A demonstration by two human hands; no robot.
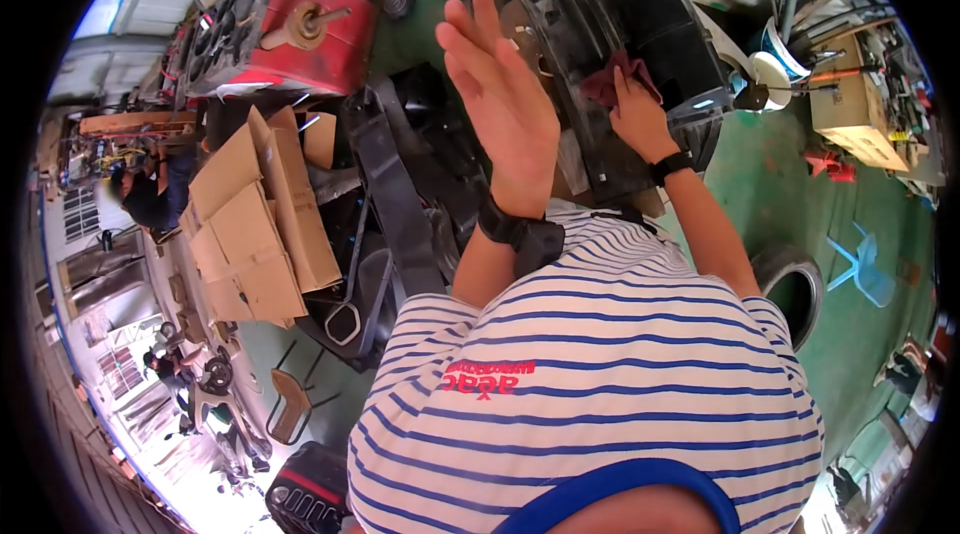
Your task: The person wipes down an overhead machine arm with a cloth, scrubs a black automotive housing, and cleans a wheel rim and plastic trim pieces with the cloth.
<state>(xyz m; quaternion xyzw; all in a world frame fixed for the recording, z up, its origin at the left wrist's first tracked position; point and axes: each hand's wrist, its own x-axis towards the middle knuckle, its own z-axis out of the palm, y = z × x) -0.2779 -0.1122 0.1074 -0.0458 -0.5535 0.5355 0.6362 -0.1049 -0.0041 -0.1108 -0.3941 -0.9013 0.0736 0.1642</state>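
Note:
My left hand [504, 104] is raised with its palm showing and fingers stretched out, holding nothing. It is nearest to the left side of a large black plastic part [570, 19], which looks like a vehicle panel or housing. On that part, my right hand [643, 122] grips a dark red cloth [622, 81] and presses it to the surface. Part of the cloth is hidden under my fingers. A black band is on each wrist.
Several black plastic parts [400, 174] are piled at left beside a flattened cardboard box [255, 224]. A red metal cabinet [320, 14] stands at upper left. At right are a tyre [795, 289], a blue stool [865, 269] and a cardboard box [850, 99]. A person [155, 194] is far left.

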